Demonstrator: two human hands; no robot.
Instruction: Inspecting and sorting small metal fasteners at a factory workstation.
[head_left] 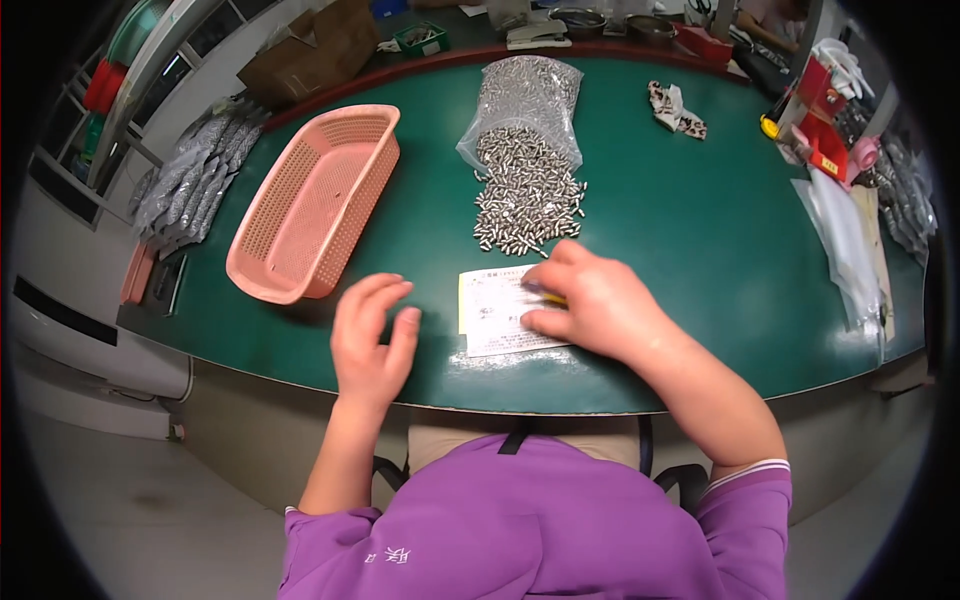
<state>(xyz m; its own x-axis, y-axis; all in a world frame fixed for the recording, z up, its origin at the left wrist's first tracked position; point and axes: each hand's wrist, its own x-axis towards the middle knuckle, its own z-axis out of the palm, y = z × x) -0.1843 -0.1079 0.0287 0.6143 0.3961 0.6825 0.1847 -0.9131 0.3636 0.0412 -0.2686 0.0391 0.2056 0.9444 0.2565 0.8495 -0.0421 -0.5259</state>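
A white printed slip [490, 315] with a yellow edge along its left side lies flat near the table's front edge. Over its right part is my right hand [605, 305], fingers curled toward the thumb. Something small, dark and yellow shows at these fingers; I cannot make out what it is. My left hand [370, 345] hangs at the table's front edge, left of the slip, fingers apart and holding nothing. Just beyond the slip, a pile of small silvery metal pins [525, 210] spills from the mouth of a clear plastic bag [530, 85] full of them.
A pink perforated basket [335, 215] stands on the green table [680, 220] at left. Filled bags [200, 175] are stacked beyond it. A patterned cloth [677, 110] lies at far right, clear plastic bags [845, 240] at the right edge. A cardboard box [310, 55] is at the back.
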